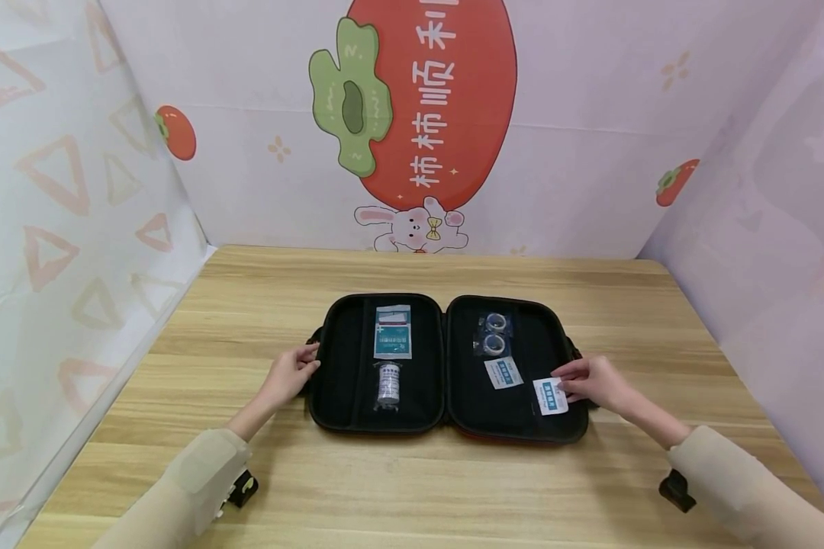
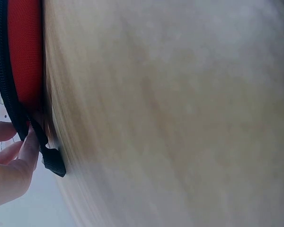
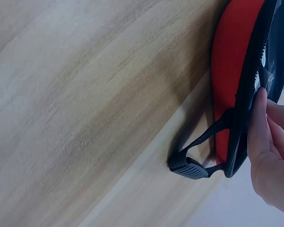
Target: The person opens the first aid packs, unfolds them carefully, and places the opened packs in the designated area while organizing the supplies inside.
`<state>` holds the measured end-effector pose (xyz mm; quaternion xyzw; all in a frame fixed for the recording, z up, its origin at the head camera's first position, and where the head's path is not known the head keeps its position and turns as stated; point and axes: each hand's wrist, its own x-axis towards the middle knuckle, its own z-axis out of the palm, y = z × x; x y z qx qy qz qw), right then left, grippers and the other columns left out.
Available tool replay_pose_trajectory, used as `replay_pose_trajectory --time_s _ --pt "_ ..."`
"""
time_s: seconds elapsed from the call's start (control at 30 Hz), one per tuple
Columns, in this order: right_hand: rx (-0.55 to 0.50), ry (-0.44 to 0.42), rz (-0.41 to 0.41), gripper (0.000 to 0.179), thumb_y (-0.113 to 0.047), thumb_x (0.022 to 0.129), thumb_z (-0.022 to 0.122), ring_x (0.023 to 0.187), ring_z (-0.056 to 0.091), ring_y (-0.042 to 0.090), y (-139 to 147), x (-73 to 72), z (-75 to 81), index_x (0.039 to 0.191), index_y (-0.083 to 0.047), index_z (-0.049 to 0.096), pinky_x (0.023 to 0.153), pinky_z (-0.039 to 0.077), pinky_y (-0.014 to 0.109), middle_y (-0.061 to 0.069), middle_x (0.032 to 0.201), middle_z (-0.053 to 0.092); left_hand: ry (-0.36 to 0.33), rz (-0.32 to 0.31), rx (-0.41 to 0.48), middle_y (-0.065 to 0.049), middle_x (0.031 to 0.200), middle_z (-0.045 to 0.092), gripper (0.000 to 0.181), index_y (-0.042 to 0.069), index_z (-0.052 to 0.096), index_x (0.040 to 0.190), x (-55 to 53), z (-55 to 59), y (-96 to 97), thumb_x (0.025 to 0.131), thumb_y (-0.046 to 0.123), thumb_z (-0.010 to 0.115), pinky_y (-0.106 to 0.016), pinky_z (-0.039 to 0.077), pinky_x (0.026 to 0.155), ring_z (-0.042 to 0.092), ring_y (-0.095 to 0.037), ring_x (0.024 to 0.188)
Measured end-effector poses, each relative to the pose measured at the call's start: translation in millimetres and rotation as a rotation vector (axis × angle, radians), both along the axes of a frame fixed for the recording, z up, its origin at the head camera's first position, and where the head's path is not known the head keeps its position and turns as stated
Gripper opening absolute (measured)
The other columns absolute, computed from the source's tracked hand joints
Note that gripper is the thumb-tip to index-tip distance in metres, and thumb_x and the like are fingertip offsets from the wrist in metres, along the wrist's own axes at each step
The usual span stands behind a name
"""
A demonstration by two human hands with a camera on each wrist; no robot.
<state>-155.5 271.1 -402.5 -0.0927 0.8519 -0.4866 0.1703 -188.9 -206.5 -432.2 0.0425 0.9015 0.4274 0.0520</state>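
A zippered first-aid case (image 1: 336, 415), black inside and red outside, lies opened flat on the table. At its left rim, my left hand (image 1: 294, 375) pinches the edge beside the strap handle (image 2: 53, 161). My right hand (image 1: 593, 381) reaches over the right rim and pinches a small white-and-teal wipe sachet (image 1: 548, 399) by its upper right side. Another such sachet (image 1: 503, 373) lies up and left of it, below two clear-wrapped tape rolls (image 1: 496, 345). The left half holds a teal-and-white packet (image 1: 393, 341) and a wrapped bandage roll (image 1: 388, 384).
The wooden table (image 1: 398, 488) extends around the case on all sides. A printed cloth (image 1: 577, 152) hangs behind it, with more cloth at left and right. In the right wrist view, a black carry handle (image 3: 191, 169) sticks out from the case's side.
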Motion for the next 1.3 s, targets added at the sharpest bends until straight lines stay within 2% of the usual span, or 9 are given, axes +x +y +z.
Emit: replay_pose_trajectory --time_s 0.37,0.73,1.03,1.17,1.3 --pt "-0.052 -0.119 0.012 0.026 0.008 0.083 0.051 0.074 0.060 0.016 -7.0 -0.7 -4.4 0.103 0.024 0.050 0.063 0.052 0.030 0.027 0.091 0.060 0.005 -0.014 0.004 -0.023 0.096 0.059 0.036 -0.012 0.046 0.120 0.3 0.5 -0.5 0.086 -0.003 0.051 -0.025 0.047 0.060 0.058 -0.024 0.076" --pt "-0.156 -0.220 -0.033 0.031 0.007 0.083 0.053 0.073 0.061 0.015 -16.9 0.6 -12.0 0.105 0.027 0.046 0.066 0.052 0.034 0.024 0.090 0.062 0.001 -0.006 0.002 -0.024 0.095 0.059 0.036 -0.012 0.047 0.120 -0.3 0.1 0.1 0.086 -0.003 0.051 -0.026 0.047 0.060 0.058 -0.024 0.075" --pt "-0.195 -0.234 -0.072 0.032 0.009 0.082 0.052 0.071 0.062 0.014 -21.4 1.2 -15.9 0.105 0.029 0.042 0.066 0.052 0.034 0.022 0.087 0.063 0.010 -0.006 0.007 -0.024 0.096 0.059 0.035 -0.013 0.047 0.119 0.7 0.4 0.5 0.086 -0.004 0.051 -0.025 0.047 0.061 0.058 -0.026 0.077" --pt "-0.188 -0.220 -0.090 0.031 0.006 0.082 0.055 0.071 0.062 0.016 -23.5 2.4 -15.5 0.103 0.026 0.047 0.065 0.052 0.035 0.023 0.086 0.063 0.030 -0.008 0.002 -0.024 0.093 0.059 0.034 -0.014 0.048 0.118 0.5 -0.4 0.4 0.085 -0.004 0.052 -0.025 0.047 0.061 0.059 -0.027 0.076" --pt "-0.230 -0.189 -0.058 0.026 0.000 0.079 0.061 0.069 0.063 0.017 -18.8 -1.5 -27.2 0.098 0.018 0.055 0.062 0.053 0.034 0.018 0.081 0.065 0.035 -0.009 -0.003 -0.024 0.091 0.060 0.034 -0.014 0.048 0.117 0.5 -1.2 0.1 0.084 -0.004 0.052 -0.025 0.047 0.061 0.059 -0.027 0.076"
